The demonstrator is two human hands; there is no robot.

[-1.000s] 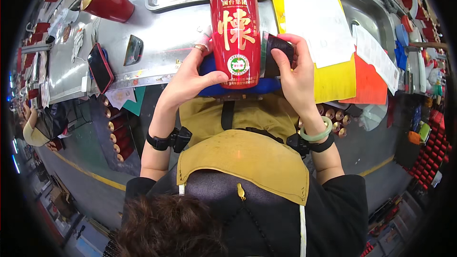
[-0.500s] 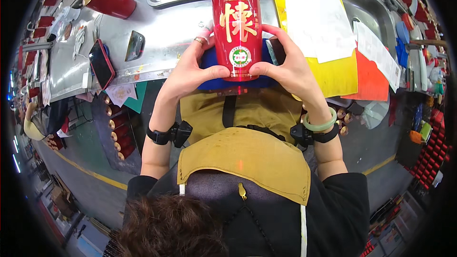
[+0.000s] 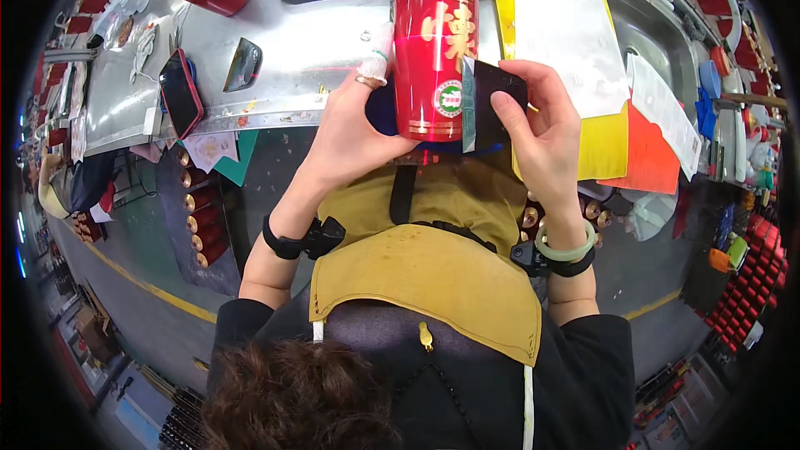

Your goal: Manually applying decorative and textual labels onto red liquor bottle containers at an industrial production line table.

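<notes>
Left hand (image 3: 351, 132): cupped at red bottle (image 3: 425, 58)'s left side; clamping unclear, fingers partly hidden. Right hand (image 3: 540, 119): pinching black scraper (image 3: 493, 105) at bottle's right. Bottle: between hands, tabletop (image 3: 321, 46) leftward; probably rigid, weighty, slippery, breakable; grasp round body.

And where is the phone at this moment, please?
In the head view, the phone is on the left, at the front edge of the metal table, to the left of the left hand.

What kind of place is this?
Probably a workshop or small factory: there's a long metal workbench, a big red bottle on the person's lap side, and a row of red, gold-ended containers below.
</notes>
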